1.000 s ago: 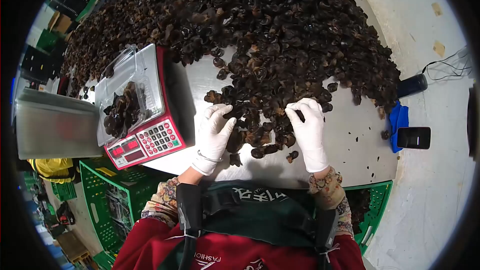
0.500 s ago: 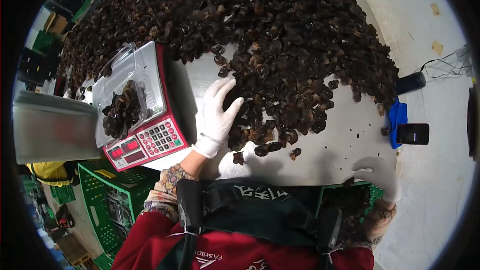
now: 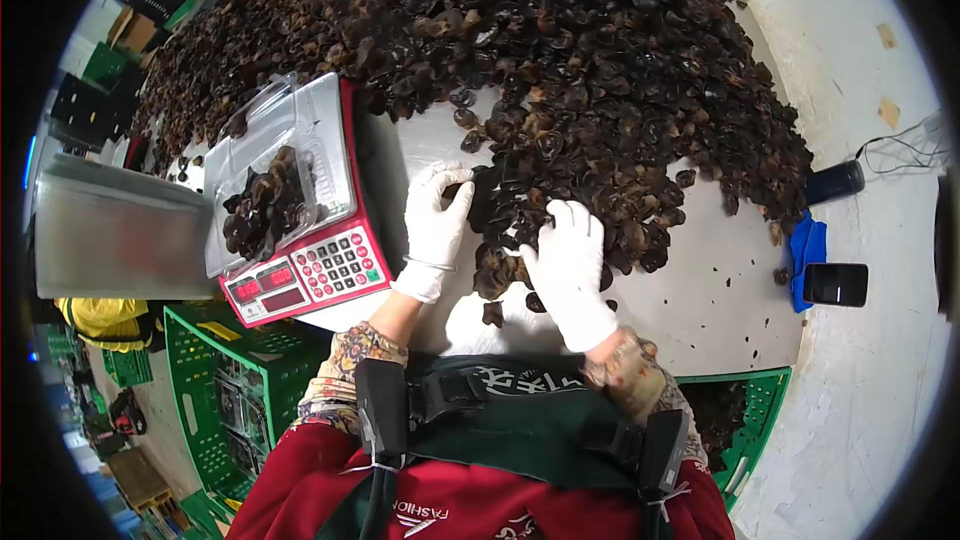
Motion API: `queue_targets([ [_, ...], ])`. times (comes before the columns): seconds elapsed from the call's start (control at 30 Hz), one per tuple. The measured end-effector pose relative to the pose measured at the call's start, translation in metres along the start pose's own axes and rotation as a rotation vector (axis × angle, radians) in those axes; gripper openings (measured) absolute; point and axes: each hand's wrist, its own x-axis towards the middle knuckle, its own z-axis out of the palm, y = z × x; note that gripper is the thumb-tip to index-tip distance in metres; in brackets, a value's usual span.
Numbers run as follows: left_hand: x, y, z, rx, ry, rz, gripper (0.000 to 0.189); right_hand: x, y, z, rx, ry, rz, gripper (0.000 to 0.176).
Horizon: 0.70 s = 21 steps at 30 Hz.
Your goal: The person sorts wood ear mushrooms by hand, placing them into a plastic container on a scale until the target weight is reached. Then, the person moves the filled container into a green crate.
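Dark, wet wood ear mushrooms (image 3: 600, 90) lie in a large heap on the metal table (image 3: 690, 290). At the heap's near left edge, my gloved left hand (image 3: 432, 230) has its thumb and forefinger curled round a dark wood ear piece, mostly hidden by the fingers. My gloved right hand (image 3: 572, 275) rests on the near edge of the heap, thumb apart from the fingers; no held piece shows in it. Left of my hands, a clear plastic tray (image 3: 312, 175) with several wood ears in it sits on a red digital scale (image 3: 370, 265).
Stacked clear containers (image 3: 125, 230) stand left of the scale. Green crates (image 3: 185, 360) are below at left, and another green crate (image 3: 765, 410) holding dark pieces is at lower right. A phone (image 3: 836, 285), blue cloth (image 3: 806, 245) and black cylinder (image 3: 835, 182) lie along the right side.
My right hand has come from above the right crate to the heap, beside my left hand. The left thumb and fingers have closed together. The view has shifted slightly.
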Motion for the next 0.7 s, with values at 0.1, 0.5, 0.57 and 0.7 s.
queue_targets([
  [0.1, -0.008, 0.005, -0.004, 0.021, 0.053, 0.039, 0.016, 0.001, 0.011, 0.019, 0.204, 0.183, -0.044, 0.018],
  [0.5, 0.012, 0.036, 0.014, 0.261, -0.272, 0.214, 0.062, -0.166, 0.161, -0.173, 0.387, -0.405, 0.547, 0.017],
  [0.57, 0.019, 0.019, 0.034, 0.288, -0.424, 0.086, 0.045, -0.161, 0.137, -0.150, 0.566, -0.189, 0.326, 0.015],
  [0.7, 0.025, 0.008, 0.030, -0.009, -0.226, 0.075, 0.024, -0.106, 0.057, -0.063, 0.510, -0.009, -0.368, 0.035],
])
